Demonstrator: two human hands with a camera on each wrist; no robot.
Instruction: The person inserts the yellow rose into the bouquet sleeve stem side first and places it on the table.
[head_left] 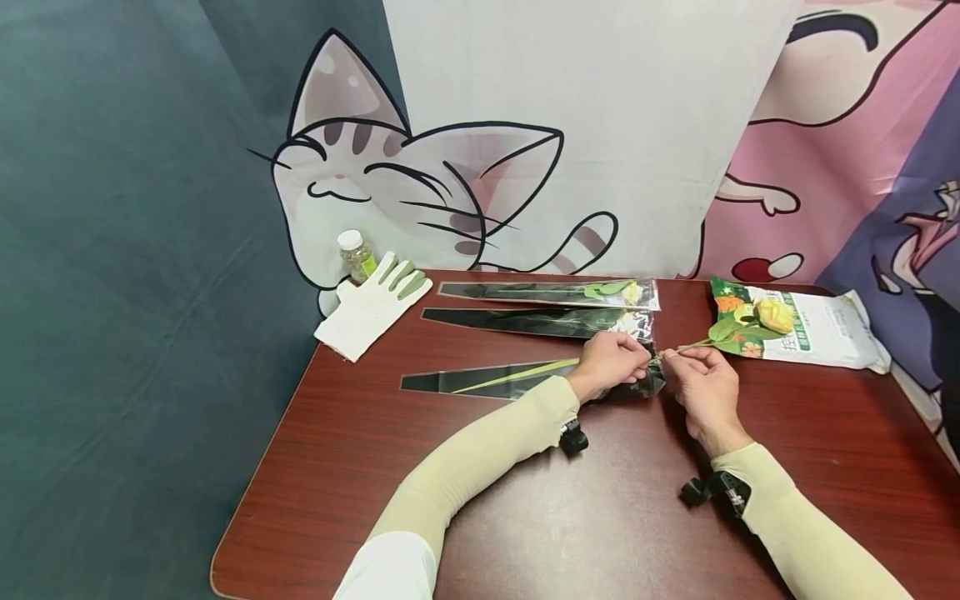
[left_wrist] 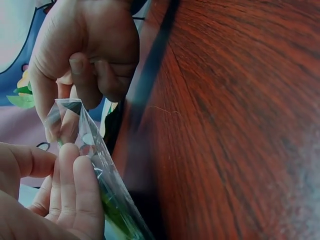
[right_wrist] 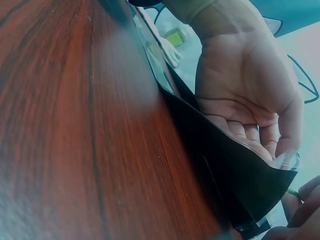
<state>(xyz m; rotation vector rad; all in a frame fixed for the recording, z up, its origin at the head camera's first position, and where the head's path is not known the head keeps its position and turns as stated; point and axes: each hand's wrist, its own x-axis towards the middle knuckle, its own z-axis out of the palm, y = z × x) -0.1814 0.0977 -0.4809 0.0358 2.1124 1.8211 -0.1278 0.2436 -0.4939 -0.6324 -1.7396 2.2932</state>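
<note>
A yellow artificial rose [head_left: 774, 317] with green leaves lies over to the right, its stem running leftward to both hands. My right hand [head_left: 705, 387] pinches this stem just outside the mouth of a tapered black-and-clear flower sleeve [head_left: 427, 382]. At the mouth, my left hand [head_left: 611, 360] holds the sleeve's clear film between thumb and finger. A length of green stem [head_left: 517, 377] shows inside the sleeve. In the right wrist view the black back [right_wrist: 225, 165] of the sleeve bows below the left hand; its clear front lifts apart from it at the mouth.
Two more sleeves lie behind: the far one [head_left: 510, 291] with a pale yellow rose, the nearer one [head_left: 517, 320] with a whitish bloom. A white bag [head_left: 832, 329] with green print lies at right. A glove [head_left: 367, 312] and a lidded jar [head_left: 356, 254] sit back left.
</note>
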